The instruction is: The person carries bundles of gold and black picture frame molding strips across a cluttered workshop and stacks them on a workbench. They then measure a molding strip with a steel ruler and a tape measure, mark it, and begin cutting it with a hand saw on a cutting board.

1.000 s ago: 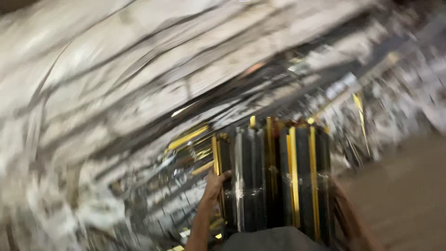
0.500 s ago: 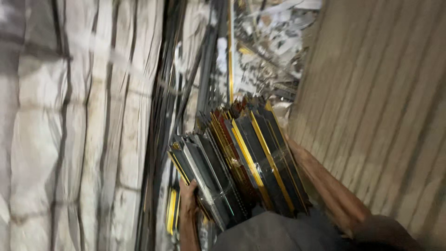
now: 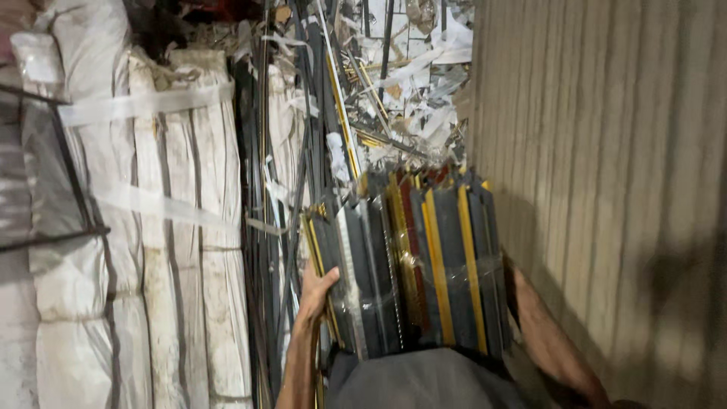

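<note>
I carry a bundle of long dark strips with yellow and red edges [image 3: 413,265], wrapped in clear film, held against my chest and pointing away from me. My left hand [image 3: 316,291] grips the bundle's left side with the fingers curled over its edge. My right hand is hidden behind the bundle's right side; only the right forearm [image 3: 549,341] shows, reaching up to it.
White wrapped bundles tied with pale straps [image 3: 163,227] lie along the left. Loose dark and yellow strips [image 3: 288,151] stand between them and me. Torn foil and paper scraps [image 3: 413,83] litter the floor ahead. A ribbed beige wall [image 3: 606,189] runs close on the right.
The view has swung and steadied from a blurred sweep over the wrapped bundles to the gap beside the ribbed wall. The bundle stays in both hands and has turned more upright.
</note>
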